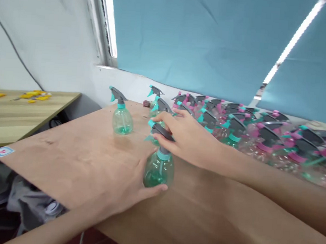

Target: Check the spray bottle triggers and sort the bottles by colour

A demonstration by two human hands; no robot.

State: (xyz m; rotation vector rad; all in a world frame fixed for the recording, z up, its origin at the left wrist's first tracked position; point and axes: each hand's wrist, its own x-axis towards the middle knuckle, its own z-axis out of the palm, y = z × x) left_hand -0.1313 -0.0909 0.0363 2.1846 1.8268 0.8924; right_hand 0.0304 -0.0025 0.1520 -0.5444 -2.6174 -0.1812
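Upright near the middle of the wooden table (91,169) is a green transparent spray bottle (160,170) with a grey and turquoise spray head. Wrapped around the bottle's lower body from the left is my left hand (132,189), its thumb across the front. My right hand (183,133) grips the grey spray head (162,131) from above and the right, fingers closed over it. A similar green spray bottle (123,120) stands apart, further back to the left. Behind my right hand, more green bottles are partly hidden.
Several spray bottles with pink collars (267,137) and turquoise collars (232,131) crowd the table's back right. A second table (14,114) at left carries yellow pieces (35,95). A small dark red object (146,103) lies at the back. Blue sheeting (200,38) covers the window.
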